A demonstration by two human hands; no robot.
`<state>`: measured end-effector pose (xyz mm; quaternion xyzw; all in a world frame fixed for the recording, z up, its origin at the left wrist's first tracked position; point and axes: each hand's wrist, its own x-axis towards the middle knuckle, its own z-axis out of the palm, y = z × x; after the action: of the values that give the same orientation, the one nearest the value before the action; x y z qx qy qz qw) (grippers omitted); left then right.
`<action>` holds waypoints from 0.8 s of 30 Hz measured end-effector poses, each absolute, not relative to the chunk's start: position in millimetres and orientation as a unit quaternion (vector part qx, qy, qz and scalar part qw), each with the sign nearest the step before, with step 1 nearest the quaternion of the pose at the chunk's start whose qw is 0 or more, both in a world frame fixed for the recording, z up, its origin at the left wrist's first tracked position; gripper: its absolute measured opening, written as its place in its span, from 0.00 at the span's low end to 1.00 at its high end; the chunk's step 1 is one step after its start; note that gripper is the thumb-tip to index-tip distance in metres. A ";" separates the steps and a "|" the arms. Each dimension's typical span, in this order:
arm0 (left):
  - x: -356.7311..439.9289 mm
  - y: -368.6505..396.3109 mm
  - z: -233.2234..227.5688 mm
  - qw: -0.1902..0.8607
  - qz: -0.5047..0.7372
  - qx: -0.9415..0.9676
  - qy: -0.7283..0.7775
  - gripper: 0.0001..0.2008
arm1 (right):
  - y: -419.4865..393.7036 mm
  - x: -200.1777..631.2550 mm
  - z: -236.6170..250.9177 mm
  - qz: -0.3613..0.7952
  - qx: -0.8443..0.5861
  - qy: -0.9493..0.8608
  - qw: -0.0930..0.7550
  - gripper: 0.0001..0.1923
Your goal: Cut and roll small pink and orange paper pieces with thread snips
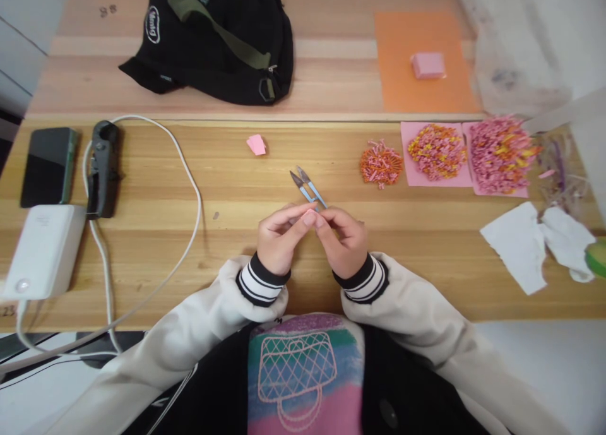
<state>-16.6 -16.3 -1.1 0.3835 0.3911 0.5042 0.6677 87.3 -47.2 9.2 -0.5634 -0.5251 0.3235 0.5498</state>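
My left hand point(279, 239) and my right hand point(344, 239) meet above the near middle of the wooden table point(237, 189). Between their fingertips they pinch a small pink paper piece point(310, 218). Just beyond the fingers lie small thread snips point(307, 186), blades apart and pointing away to the left. Whether my right hand touches their handle I cannot tell. A loose pink folded paper point(256, 144) lies farther back on the table.
Piles of small folded paper pieces lie at the right: an orange pile point(381, 163), a pink-yellow pile point(436, 151), a bigger pink pile point(499, 154). White tissue point(530, 242) lies near right. A black bag point(218, 37), orange sheet point(421, 62), phone point(47, 165), white charger point(45, 249) and cable point(189, 189) sit left and back.
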 end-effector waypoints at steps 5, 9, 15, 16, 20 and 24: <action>-15.8 -14.5 3.4 0.684 0.498 0.379 0.375 0.09 | -46.9 85.8 10.0 0.352 -0.551 -0.510 0.559 0.07; -14.6 -13.2 5.8 0.687 0.488 0.373 0.388 0.12 | -46.9 85.6 10.5 0.354 -0.554 -0.511 0.554 0.08; -15.8 -12.8 1.6 0.660 0.491 0.403 0.400 0.10 | -47.0 86.7 11.4 0.343 -0.561 -0.519 0.547 0.08; -16.7 -12.2 0.5 0.652 0.493 0.412 0.402 0.10 | -46.8 86.8 11.1 0.343 -0.563 -0.517 0.547 0.08; -22.7 -5.6 -1.7 0.631 0.490 0.442 0.409 0.14 | -44.0 87.8 8.5 0.383 -0.566 -0.478 0.552 0.09; -28.9 2.5 -0.5 0.609 0.448 0.503 0.419 0.22 | -40.2 89.2 7.7 0.448 -0.560 -0.437 0.544 0.13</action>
<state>-28.9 2.5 -0.5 0.5028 0.4187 0.4483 0.6091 89.2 -40.2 7.7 -0.5597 -0.4366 0.4479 0.5436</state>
